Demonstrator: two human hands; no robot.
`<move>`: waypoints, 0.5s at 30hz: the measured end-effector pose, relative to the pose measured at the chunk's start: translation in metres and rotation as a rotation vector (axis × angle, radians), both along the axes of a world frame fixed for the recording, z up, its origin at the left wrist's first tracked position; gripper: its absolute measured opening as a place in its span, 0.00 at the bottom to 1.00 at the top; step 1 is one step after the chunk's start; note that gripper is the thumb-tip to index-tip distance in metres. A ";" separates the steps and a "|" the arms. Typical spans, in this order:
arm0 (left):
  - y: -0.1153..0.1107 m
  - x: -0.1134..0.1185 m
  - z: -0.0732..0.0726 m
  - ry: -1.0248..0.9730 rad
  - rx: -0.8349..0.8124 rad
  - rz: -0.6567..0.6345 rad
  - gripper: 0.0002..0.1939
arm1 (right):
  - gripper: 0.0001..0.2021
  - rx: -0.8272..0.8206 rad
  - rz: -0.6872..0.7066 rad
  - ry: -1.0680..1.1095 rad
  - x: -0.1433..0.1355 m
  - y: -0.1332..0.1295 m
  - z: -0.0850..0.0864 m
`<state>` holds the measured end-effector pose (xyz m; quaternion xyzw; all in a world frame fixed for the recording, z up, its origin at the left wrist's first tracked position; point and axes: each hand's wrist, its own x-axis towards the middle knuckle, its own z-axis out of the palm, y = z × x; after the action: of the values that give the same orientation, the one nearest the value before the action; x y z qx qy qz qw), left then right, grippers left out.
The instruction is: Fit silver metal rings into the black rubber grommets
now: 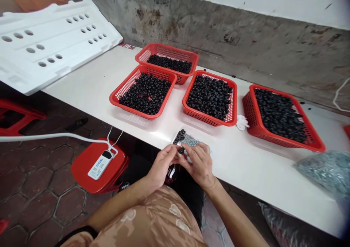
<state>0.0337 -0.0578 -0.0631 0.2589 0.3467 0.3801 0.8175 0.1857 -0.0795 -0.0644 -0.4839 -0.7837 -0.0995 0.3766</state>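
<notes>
My left hand point(163, 163) and my right hand point(200, 163) meet over the table's front edge. Their fingertips are pinched around one small round black part point(181, 150), which seems to have a hole in it. Whether a smaller piece is also between the fingers I cannot tell. Just beyond the fingers lies a shallow heap of small silver metal pieces point(192, 141), partly hidden by my right hand. Several loose black parts point(180, 134) sit at its left side.
Red baskets of black ring-shaped parts stand along the table: back basket point(166, 48), left basket point(115, 98), middle basket point(234, 100), right basket point(249, 112). A clear bag of metal pieces point(325, 170) lies right. White foam board point(57, 39) leans left; a power strip point(100, 164) rests on a red stool point(82, 166).
</notes>
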 end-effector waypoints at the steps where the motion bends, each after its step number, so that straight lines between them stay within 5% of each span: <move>1: 0.002 -0.001 -0.002 -0.036 -0.052 -0.049 0.19 | 0.15 -0.019 -0.003 0.040 0.000 -0.001 0.001; 10: 0.012 -0.014 -0.011 -0.262 -0.191 -0.371 0.19 | 0.13 -0.137 0.089 0.259 0.000 -0.012 0.009; 15: 0.013 -0.014 -0.005 -0.207 -0.173 -0.332 0.19 | 0.15 -0.118 0.112 0.232 0.001 -0.014 0.007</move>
<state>0.0196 -0.0449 -0.0685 0.2009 0.2447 0.2336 0.9193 0.1866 -0.0934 -0.0571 -0.4689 -0.7652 0.0244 0.4405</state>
